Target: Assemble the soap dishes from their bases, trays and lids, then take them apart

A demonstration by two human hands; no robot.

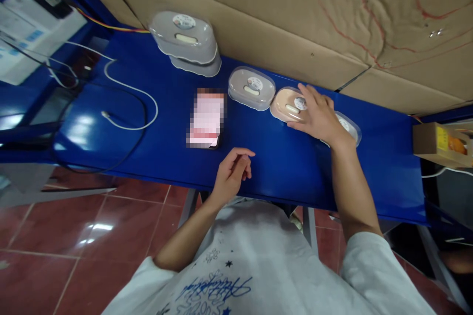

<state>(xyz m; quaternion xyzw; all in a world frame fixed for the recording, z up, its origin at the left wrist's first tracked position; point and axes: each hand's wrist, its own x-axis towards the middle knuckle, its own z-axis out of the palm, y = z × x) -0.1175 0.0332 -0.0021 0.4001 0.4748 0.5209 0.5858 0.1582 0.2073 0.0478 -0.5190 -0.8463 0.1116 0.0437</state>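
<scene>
My right hand lies with its fingers stretched over a peach-coloured oval container on the blue table, touching its lid. Partly hidden behind that hand sits a clear-lidded container. Left of the peach one stands a grey oval container. My left hand rests near the table's front edge with its fingers loosely curled and nothing in it. A phone lies flat just beyond the left hand.
A stack of larger grey containers stands at the back left. A white cable and a black cable loop over the left of the table. Cardboard sheets line the back. A small cardboard box sits at the right edge.
</scene>
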